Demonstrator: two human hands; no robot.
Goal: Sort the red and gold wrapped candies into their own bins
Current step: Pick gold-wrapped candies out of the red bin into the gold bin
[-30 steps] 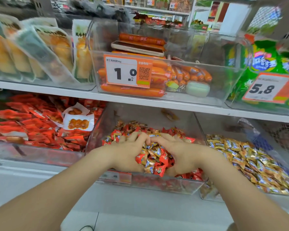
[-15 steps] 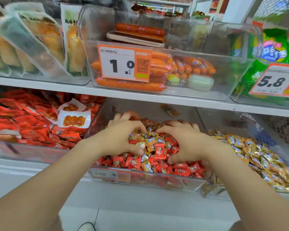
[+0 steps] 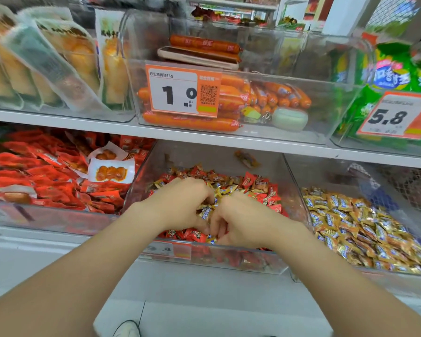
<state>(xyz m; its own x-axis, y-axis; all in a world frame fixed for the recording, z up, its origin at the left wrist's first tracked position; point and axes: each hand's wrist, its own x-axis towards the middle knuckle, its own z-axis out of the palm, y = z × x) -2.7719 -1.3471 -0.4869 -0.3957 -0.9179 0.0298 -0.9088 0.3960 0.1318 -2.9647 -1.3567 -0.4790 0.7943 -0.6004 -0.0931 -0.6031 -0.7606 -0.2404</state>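
The red candies (image 3: 249, 178) and gold candies (image 3: 206, 212) lie mixed in one heap inside the middle bin (image 3: 209, 155), a clear, hard-walled plastic tub; the pieces are small, crinkled foil pillows, too many to count. Two hands work in this bin. The left hand (image 3: 178, 203) has its fingers curled round a cluster of gold candies at the heap's centre. The right hand (image 3: 243, 220), touching the left, has its fingers curled down into the heap; the fingertips are buried, so what they grip cannot be told. To the right of the middle bin, one matching right bin (image 3: 331, 173) holds gold pieces only and is cut off by the frame edge. To the left of the middle bin, one left bin (image 3: 58, 220) holds flat red packets (image 3: 34, 171), blurred. Above the middle bin, a white shelf (image 3: 83, 124) carries a clear tub of orange sausages (image 3: 190, 121) with a price tag (image 3: 182, 90) reading 1.0. The tag on the middle bin's front wall is blurred and unreadable.
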